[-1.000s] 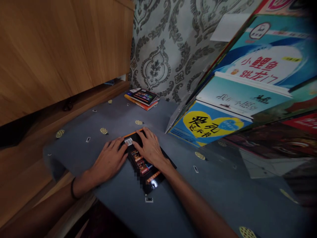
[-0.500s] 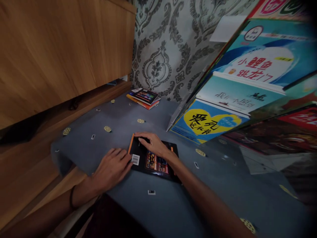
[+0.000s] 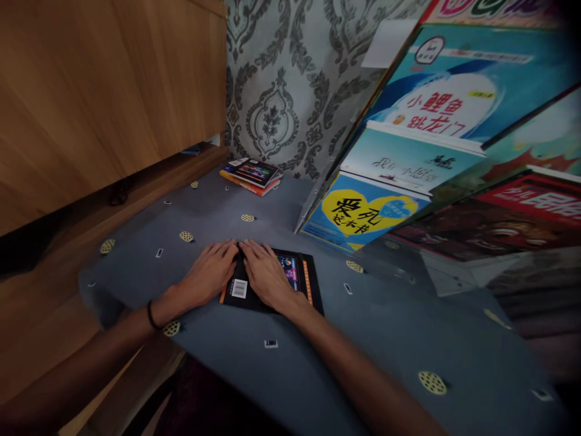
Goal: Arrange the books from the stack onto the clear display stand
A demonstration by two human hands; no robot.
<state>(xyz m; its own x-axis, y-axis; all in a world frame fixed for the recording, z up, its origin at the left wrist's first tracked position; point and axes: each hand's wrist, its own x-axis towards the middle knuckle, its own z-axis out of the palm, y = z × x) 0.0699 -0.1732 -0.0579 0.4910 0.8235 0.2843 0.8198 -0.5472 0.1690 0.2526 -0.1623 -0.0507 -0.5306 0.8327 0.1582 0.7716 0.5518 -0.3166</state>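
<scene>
A black book (image 3: 290, 272) with a white barcode label and orange trim lies flat on the blue-grey tablecloth, back cover up. My left hand (image 3: 212, 269) rests along the book's left edge, fingers stretched forward and touching its far left corner. On the cover just beside it, my right hand (image 3: 267, 275) lies flat with its fingers extended, hiding the middle of the book. The two hands' fingertips almost meet near the far edge. Neither hand grips anything.
A small stack of books (image 3: 252, 175) lies near the patterned wall (image 3: 272, 115). At the right stands a display rack with several picture books (image 3: 358, 212). A wooden cabinet (image 3: 113, 91) is on the left. The tablecloth (image 3: 381, 339) carries pineapple prints.
My left hand has slid forward along the book's left edge, from the barcode corner to the far corner. My right hand has turned to point forward and lies flatter on the cover.
</scene>
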